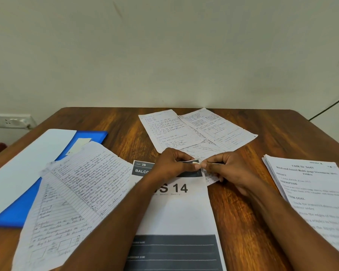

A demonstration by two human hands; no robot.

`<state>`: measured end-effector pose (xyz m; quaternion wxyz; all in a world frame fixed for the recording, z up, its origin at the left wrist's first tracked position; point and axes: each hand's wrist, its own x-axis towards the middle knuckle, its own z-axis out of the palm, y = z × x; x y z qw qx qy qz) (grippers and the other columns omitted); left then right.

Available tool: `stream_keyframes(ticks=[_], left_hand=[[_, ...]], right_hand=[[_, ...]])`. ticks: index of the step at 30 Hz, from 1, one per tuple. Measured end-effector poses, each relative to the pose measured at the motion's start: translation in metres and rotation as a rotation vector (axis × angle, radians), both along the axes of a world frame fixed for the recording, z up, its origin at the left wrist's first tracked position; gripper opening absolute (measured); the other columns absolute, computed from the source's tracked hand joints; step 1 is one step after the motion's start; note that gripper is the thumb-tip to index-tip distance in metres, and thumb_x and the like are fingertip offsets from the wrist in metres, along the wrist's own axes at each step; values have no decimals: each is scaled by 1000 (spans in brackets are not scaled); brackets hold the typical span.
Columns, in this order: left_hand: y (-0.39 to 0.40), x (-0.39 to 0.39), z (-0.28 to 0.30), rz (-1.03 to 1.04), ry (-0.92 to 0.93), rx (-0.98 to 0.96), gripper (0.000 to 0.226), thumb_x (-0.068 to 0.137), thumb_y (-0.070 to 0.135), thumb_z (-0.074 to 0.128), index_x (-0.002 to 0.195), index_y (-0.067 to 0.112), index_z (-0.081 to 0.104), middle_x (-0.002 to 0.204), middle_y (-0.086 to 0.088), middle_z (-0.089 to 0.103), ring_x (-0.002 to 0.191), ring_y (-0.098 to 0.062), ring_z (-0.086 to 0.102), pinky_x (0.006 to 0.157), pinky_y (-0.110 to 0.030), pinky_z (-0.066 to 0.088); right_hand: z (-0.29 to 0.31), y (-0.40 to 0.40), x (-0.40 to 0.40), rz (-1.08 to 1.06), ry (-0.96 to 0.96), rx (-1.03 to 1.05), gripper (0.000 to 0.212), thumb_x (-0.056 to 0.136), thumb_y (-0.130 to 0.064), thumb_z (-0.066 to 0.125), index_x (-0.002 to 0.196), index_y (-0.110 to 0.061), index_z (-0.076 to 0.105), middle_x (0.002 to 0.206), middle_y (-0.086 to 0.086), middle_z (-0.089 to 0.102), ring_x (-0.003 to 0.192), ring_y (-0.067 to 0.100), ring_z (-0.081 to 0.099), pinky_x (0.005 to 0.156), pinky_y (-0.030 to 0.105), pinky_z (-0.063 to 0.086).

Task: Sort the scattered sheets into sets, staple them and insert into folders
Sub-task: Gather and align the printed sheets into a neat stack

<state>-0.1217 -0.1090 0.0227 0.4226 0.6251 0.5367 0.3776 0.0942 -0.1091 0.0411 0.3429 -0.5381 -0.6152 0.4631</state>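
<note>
A printed sheet (180, 210) with a dark header and "14" lies in front of me. My left hand (174, 163) pinches its lifted top right corner. My right hand (225, 167) meets it there, fingertips pinching the same corner; what else it holds, if anything, is too small to tell. Handwritten lined sheets (74, 192) lie to the left, and more handwritten sheets (194, 130) are spread at the back. A blue folder (18, 210) lies at far left with a white sheet (27, 165) on it.
A stack of printed task sheets (313, 192) sits at the right edge of the wooden table (272, 133). A wall socket (10, 121) is on the wall at left, and a dark cable (329, 106) hangs at right.
</note>
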Motion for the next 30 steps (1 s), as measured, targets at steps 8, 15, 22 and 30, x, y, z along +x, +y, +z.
stream_keyframes(ticks=[8,15,22,30], left_hand=[[18,-2,15,-4,42,-204,23,77,26,91,97,17,85,94,2,81,96,-21,73,87,-35,60],[20,2,12,30,52,-203,20,77,25,91,95,17,85,89,3,81,85,-15,73,64,-21,54],[13,-4,18,-36,160,-117,34,76,32,92,105,19,83,98,3,81,94,-19,74,80,-29,61],[-6,-14,14,-28,366,136,41,80,21,90,118,20,77,112,4,77,97,-12,70,87,-28,60]], right_hand=[[-4,5,-1,-19,38,-22,4,84,-15,85,87,-13,84,76,8,78,56,9,61,53,25,51],[-7,12,-3,-35,35,-42,4,83,-6,84,86,-9,84,75,11,78,60,13,64,55,24,54],[-6,5,-1,3,5,18,13,82,-21,87,94,-16,84,80,1,80,66,12,71,63,21,57],[-8,-6,10,3,-32,81,28,79,-29,89,104,-19,83,88,-3,80,79,19,76,69,30,62]])
